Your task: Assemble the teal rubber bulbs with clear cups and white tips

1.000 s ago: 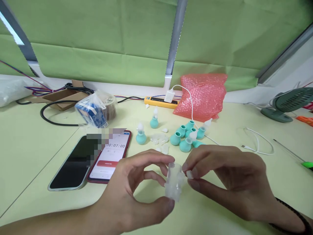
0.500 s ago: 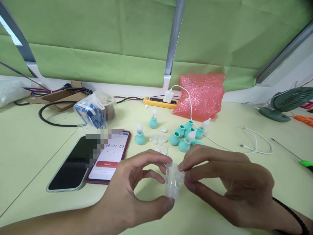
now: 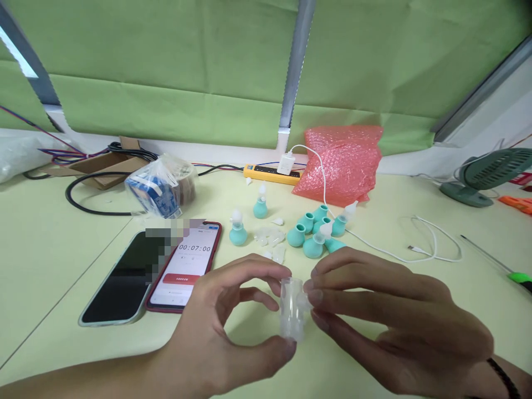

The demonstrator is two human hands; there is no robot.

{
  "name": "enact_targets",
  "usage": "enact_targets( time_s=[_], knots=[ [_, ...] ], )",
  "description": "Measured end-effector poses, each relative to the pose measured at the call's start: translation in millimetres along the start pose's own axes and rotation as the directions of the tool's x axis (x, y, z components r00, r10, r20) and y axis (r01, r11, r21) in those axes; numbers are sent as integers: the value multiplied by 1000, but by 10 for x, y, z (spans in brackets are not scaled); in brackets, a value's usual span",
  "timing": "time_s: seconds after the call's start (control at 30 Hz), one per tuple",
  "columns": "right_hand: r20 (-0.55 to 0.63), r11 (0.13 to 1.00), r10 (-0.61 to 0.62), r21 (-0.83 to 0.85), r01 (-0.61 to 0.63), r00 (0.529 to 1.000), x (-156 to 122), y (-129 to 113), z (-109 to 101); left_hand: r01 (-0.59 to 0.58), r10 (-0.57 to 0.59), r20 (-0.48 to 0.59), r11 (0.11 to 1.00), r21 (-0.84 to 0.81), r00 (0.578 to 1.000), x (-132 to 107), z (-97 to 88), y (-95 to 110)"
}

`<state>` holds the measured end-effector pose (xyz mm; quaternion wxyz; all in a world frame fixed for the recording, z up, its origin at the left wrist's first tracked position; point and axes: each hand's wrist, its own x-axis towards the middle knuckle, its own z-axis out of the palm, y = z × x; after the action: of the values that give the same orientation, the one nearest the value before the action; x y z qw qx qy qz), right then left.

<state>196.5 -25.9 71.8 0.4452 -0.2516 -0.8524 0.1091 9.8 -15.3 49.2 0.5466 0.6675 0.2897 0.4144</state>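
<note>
A small clear plastic tube (image 3: 291,310) with a side piece stands upright between my hands, above the table. My left hand (image 3: 233,321) grips it by its ends, thumb at the bottom and index finger at the top. From the other side, the fingertips of my right hand (image 3: 386,316) pinch the side piece, which they mostly hide. Beyond the hands are several teal rubber bulbs (image 3: 296,235), some fitted with clear tips. One teal bulb with a clear top (image 3: 238,234) stands apart to the left, beside loose clear plastic pieces (image 3: 269,236).
Two phones lie at left, a dark one (image 3: 120,282) and one showing a timer (image 3: 183,277). Behind are a bagged blue item (image 3: 155,191), a yellow power strip (image 3: 270,174) and a red bubble-wrap package (image 3: 341,163). A white cable (image 3: 432,238), screwdriver (image 3: 490,257) and green fan (image 3: 486,177) are at right.
My right hand's fingers have shifted and straightened slightly around the side piece, and its wrist has moved right. My left hand keeps its grip on the tube.
</note>
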Motion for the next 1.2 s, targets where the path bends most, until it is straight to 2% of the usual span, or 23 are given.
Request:
enact_targets(
  time_s=[0.3, 0.5, 0.87, 1.0, 1.2],
  knots=[
    [52, 987, 91, 127, -97, 994, 4, 21, -4, 4, -4, 3, 1000, -27, 1000, -28, -14, 1],
    [-15, 956, 103, 278, -94, 995, 4, 61, 62, 79, -75, 41, 990, -118, 996, -10, -37, 8],
    [-102, 887, 203, 441, -139, 974, -2, 73, 176, 243, -213, 126, 920, -308, 969, 9, -36, -3],
    [-122, 879, 228, 453, -150, 966, -7, 76, 206, 279, -243, 144, 897, -344, 959, 24, -44, 1],
    [-175, 912, 218, 387, -136, 960, -38, 85, 240, 334, -290, 170, 855, -396, 942, 21, -41, 4]
  ],
)
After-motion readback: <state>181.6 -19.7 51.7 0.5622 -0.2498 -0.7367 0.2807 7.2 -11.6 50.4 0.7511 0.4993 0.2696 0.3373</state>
